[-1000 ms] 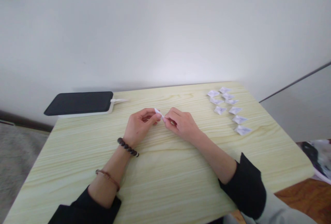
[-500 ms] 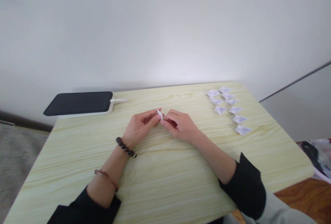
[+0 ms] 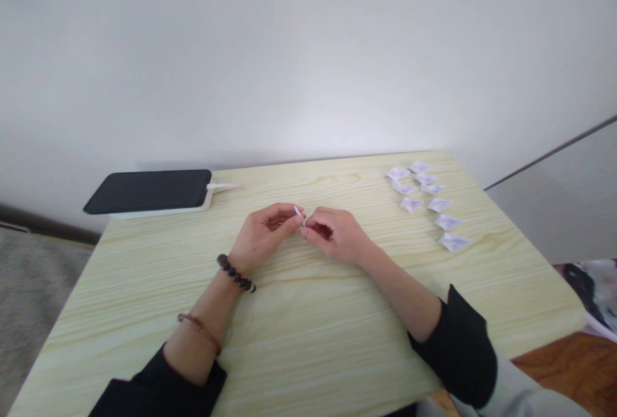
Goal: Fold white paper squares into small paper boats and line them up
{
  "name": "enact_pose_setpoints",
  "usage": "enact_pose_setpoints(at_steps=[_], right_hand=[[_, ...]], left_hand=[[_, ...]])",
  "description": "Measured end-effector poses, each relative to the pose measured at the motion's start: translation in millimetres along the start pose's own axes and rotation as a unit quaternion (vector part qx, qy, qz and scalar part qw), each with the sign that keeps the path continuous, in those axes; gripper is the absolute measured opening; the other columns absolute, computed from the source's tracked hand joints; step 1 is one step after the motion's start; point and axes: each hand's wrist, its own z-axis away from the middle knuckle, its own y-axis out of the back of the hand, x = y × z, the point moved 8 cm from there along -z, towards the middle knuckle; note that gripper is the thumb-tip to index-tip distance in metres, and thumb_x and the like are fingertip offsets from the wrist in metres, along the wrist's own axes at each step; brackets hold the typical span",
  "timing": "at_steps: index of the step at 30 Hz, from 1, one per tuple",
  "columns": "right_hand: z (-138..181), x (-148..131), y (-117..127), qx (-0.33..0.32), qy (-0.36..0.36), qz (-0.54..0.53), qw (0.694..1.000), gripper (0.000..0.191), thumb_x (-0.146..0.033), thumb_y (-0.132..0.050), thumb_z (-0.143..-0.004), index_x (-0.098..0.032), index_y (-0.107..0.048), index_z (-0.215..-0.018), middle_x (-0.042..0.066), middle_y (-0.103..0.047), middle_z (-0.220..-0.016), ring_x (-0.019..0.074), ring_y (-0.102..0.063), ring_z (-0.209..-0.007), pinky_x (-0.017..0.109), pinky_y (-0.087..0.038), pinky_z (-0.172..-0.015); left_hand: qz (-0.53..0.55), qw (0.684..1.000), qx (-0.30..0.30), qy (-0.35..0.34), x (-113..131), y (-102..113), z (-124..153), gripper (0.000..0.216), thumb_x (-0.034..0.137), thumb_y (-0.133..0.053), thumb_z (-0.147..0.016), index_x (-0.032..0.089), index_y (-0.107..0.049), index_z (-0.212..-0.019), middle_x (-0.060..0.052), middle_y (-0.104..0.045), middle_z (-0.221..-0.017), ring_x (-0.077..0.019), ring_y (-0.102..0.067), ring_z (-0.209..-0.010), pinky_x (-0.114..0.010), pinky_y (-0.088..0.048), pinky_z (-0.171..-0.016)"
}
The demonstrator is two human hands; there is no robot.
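My left hand and my right hand meet fingertip to fingertip over the middle of the pale wooden table. Both pinch one small folded white paper piece, which sticks up between them. Most of it is hidden by the fingers. My left wrist wears a dark bead bracelet and a thin brown cord further up the forearm. Black sleeves cover both arms near the bottom edge.
Several small folded white paper pieces lie in two rows at the table's far right. A dark tablet with a white stylus beside it rests on the far left corner. A plain white wall stands behind.
The paper piece has been turned and drawn further into the fingers, so less of it shows. Both hands stayed nearly in place.
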Motion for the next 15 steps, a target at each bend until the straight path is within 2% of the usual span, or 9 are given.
enact_pose_setpoints(at_steps=[4,10,15], right_hand=[[0.3,-1.1,-0.4,0.009,0.014,0.021,1.0,0.014,-0.026,-0.054,-0.087,-0.018,-0.06,-0.077,-0.001,-0.058,-0.072,0.0087,-0.05,-0.061,0.021,-0.036,-0.059],[-0.6,0.6,0.7,0.018,-0.006,0.011,1.0,0.018,-0.033,-0.057,-0.087,-0.018,-0.06,-0.077,-0.001,-0.058,-0.072,0.0085,-0.051,-0.06,0.021,-0.036,-0.058],[-0.5,1.9,1.3,0.025,-0.01,0.018,0.999,0.015,-0.028,-0.056,-0.087,-0.018,-0.059,-0.077,-0.002,-0.055,-0.07,0.0088,-0.048,-0.06,0.022,-0.035,-0.059]], left_hand=[[-0.01,1.0,0.013,0.004,-0.2,2.4,-0.6,0.035,0.047,-0.069,-0.073,0.016,-0.065,-0.087,-0.008,-0.072,-0.089,-0.0209,-0.067,-0.085,-0.032,-0.055,-0.077],[0.007,1.0,0.0,0.005,5.9,1.3,0.6,0.036,0.042,-0.067,-0.075,0.016,-0.065,-0.101,-0.007,-0.073,-0.09,-0.0194,-0.067,-0.084,-0.03,-0.054,-0.076],[0.003,1.0,0.0,-0.001,3.4,1.3,0.9,0.035,0.041,-0.066,-0.076,0.016,-0.065,-0.1,-0.008,-0.072,-0.096,-0.0191,-0.066,-0.087,-0.03,-0.054,-0.077]])
